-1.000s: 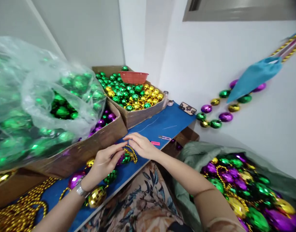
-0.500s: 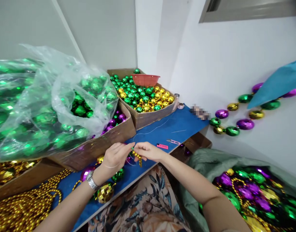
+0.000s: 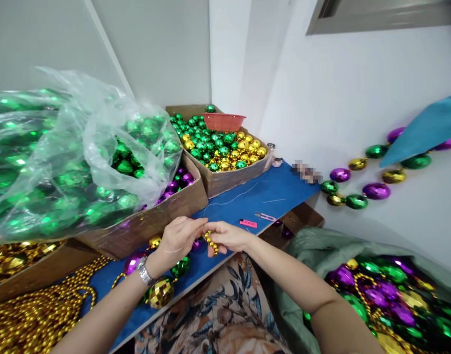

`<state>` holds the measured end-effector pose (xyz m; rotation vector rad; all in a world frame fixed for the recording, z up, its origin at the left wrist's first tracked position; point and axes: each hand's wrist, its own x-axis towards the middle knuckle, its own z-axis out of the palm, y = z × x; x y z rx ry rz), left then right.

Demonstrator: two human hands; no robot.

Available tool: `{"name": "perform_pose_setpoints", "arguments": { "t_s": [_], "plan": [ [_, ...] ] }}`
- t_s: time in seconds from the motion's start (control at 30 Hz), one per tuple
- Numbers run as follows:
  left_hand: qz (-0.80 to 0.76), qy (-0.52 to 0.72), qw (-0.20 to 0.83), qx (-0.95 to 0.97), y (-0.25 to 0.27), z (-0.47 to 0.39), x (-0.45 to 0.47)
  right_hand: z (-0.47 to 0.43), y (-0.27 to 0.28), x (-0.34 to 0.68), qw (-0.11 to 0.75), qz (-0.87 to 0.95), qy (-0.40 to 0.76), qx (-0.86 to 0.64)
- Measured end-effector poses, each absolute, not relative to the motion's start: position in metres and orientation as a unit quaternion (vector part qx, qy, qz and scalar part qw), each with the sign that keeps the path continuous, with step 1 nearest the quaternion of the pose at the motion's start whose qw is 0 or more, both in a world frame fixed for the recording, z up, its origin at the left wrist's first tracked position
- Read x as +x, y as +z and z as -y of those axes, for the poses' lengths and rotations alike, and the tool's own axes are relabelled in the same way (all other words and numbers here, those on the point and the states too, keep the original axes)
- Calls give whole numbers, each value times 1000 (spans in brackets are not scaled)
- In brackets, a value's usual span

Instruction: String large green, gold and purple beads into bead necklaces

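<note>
My left hand point(image 3: 183, 237), with its fingers pinched, meets my right hand point(image 3: 229, 237) over the front edge of the blue table point(image 3: 243, 196). A short strand of small gold beads point(image 3: 211, 244) hangs from the fingers of my right hand, which is closed on its upper end. White thread point(image 3: 233, 201) runs over the tabletop towards my fingertips, and a piece crosses my left hand. The exact grip at the fingertips is too small to make out. Beside my left wrist lie large beads: a faceted gold one point(image 3: 161, 293), a green one point(image 3: 180, 265) and a purple one point(image 3: 135, 264).
Cardboard boxes point(image 3: 233, 181) of shiny balls line the back, one with a red basket point(image 3: 224, 122) on top. A plastic bag point(image 3: 63, 162) of green balls stands left, near gold bead chains point(image 3: 41, 314). Snips point(image 3: 265, 217) and a pink lighter-like item point(image 3: 248, 223) lie right; a green sack point(image 3: 302, 275) stands beside.
The gold bead strand has turned and shows more fully below my fingertips. My right fingers have opened slightly beneath it. The whole view has shifted a little.
</note>
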<state>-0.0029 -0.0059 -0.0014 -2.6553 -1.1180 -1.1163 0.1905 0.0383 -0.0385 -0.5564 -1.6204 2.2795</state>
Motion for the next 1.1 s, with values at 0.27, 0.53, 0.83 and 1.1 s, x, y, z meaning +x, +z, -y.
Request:
{"name": "perform_pose_setpoints", "arguments": {
  "t_s": [0.27,0.53,0.83,1.1],
  "plan": [
    [427,-350,-44,-833,3,12,-3,-38,-24,200,199,745,580,-262],
    [497,-423,-387,-652,1,10,1,-9,-10,210,164,930,201,-261],
    [460,-380,-235,-768,12,21,2,-33,-4,201,341,815,361,-299],
    [393,-385,-110,-828,18,21,1,-38,-31,186,194,633,721,-203]
  ]
}}
